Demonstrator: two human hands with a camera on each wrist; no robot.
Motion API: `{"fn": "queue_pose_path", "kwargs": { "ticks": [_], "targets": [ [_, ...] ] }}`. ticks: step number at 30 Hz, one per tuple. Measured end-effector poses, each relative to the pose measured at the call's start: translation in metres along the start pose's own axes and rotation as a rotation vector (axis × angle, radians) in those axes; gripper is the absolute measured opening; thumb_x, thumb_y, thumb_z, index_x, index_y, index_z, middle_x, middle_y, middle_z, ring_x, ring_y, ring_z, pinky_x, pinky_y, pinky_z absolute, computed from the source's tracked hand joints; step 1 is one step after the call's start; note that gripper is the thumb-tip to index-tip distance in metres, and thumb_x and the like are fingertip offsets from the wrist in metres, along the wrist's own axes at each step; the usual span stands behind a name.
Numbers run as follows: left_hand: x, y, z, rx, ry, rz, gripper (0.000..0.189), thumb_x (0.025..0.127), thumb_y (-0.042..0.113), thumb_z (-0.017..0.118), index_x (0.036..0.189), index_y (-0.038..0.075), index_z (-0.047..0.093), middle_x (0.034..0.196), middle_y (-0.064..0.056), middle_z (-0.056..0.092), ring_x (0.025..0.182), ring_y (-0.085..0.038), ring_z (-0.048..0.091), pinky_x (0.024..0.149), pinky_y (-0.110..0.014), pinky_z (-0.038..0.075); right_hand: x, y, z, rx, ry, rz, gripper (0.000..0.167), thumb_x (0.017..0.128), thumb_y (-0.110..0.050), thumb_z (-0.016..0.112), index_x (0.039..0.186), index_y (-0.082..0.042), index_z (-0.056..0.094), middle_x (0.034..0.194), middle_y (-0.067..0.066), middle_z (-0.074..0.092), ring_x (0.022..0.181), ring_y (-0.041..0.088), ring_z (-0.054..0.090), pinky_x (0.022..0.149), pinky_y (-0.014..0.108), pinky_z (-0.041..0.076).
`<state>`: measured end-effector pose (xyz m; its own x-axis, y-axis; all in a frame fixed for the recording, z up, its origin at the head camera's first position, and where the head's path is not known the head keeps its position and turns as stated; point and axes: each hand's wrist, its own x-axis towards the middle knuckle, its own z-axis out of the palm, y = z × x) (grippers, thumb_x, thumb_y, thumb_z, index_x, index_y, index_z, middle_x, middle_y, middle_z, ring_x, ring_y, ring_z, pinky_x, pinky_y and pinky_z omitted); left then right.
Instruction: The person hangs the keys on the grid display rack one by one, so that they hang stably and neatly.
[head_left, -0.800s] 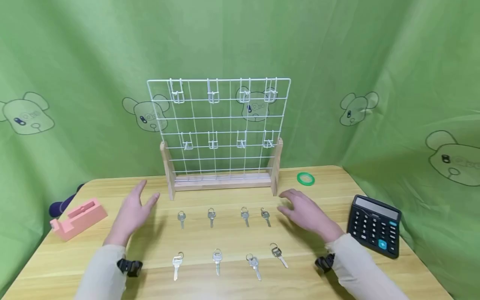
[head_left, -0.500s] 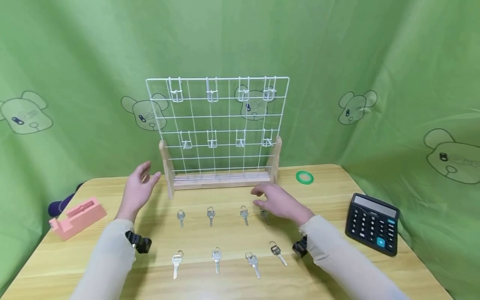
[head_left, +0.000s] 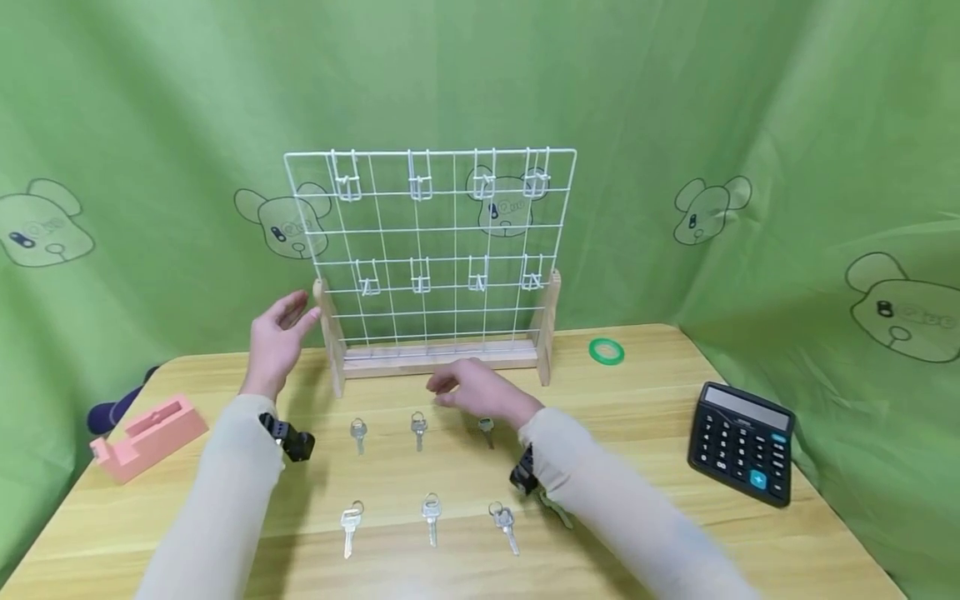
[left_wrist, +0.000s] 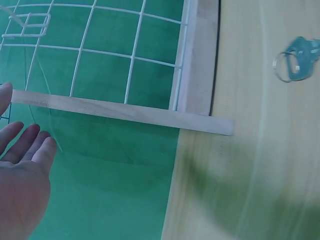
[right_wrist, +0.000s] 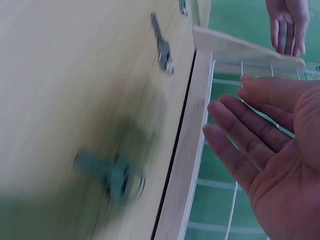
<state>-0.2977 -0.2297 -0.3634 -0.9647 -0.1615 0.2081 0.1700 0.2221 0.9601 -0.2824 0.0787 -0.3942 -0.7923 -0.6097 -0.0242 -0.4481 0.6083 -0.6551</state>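
My left hand (head_left: pixel 276 343) is beside the left wooden post of a white wire grid rack (head_left: pixel 437 362), fingers loosely bent and holding nothing. My right hand (head_left: pixel 480 388) hovers in front of the rack's base, palm empty in the right wrist view, fingers slightly bent. Under and around it lie silver keys with rings in two rows. The back row shows a left key (head_left: pixel 359 436), a middle key (head_left: pixel 418 430) and a right key (head_left: pixel 487 432); the right forearm covers the rest. Nearer are keys such as one (head_left: pixel 431 518) at centre; the sleeve partly hides the rightmost key (head_left: pixel 557 510).
White hooks (head_left: pixel 422 279) hang in two rows on the grid. A pink tape dispenser (head_left: pixel 150 440) sits at left, with a dark purple object (head_left: pixel 112 414) behind it. A green tape roll (head_left: pixel 606 352) and a black calculator (head_left: pixel 742 442) are at right. Green curtain (head_left: pixel 630 125) surrounds the table.
My right hand has swept left from beside the rack's right post to the middle of its base, passing over the keys. My left hand has moved up and closer to the left post.
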Motion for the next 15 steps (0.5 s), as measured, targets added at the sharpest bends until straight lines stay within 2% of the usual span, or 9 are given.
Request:
{"fn": "queue_pose_path", "kwargs": {
  "ticks": [5, 9, 15],
  "targets": [
    [0.011, 0.004, -0.002, -0.021, 0.000, -0.005, 0.066, 0.095, 0.023, 0.067, 0.149, 0.004, 0.035, 0.153, -0.015, 0.036, 0.139, -0.028, 0.036, 0.114, -0.032, 0.033, 0.023, -0.014, 0.017, 0.026, -0.020, -0.027, 0.027, 0.091, -0.006, 0.069, 0.117, 0.000, 0.067, 0.106, 0.005, 0.069, 0.095, 0.011, 0.062, 0.087, 0.022, 0.052],
    [0.018, 0.008, -0.001, -0.001, -0.034, -0.003, 0.069, 0.093, 0.027, 0.069, 0.150, 0.005, 0.035, 0.153, -0.014, 0.037, 0.139, -0.026, 0.036, 0.114, -0.033, 0.032, 0.038, -0.024, 0.028, 0.019, -0.032, -0.051, 0.025, 0.089, -0.004, 0.071, 0.113, 0.002, 0.068, 0.096, 0.002, 0.068, 0.087, 0.009, 0.061, 0.081, 0.017, 0.052],
    [0.026, 0.014, 0.002, 0.018, -0.076, -0.023, 0.070, 0.093, 0.029, 0.069, 0.151, 0.009, 0.036, 0.153, -0.011, 0.038, 0.138, -0.023, 0.037, 0.114, -0.034, 0.032, 0.056, -0.037, 0.048, -0.055, -0.067, -0.044, 0.020, 0.088, -0.004, 0.072, 0.108, 0.000, 0.069, 0.087, -0.004, 0.065, 0.080, 0.006, 0.059, 0.075, 0.013, 0.050]
  ]
}}
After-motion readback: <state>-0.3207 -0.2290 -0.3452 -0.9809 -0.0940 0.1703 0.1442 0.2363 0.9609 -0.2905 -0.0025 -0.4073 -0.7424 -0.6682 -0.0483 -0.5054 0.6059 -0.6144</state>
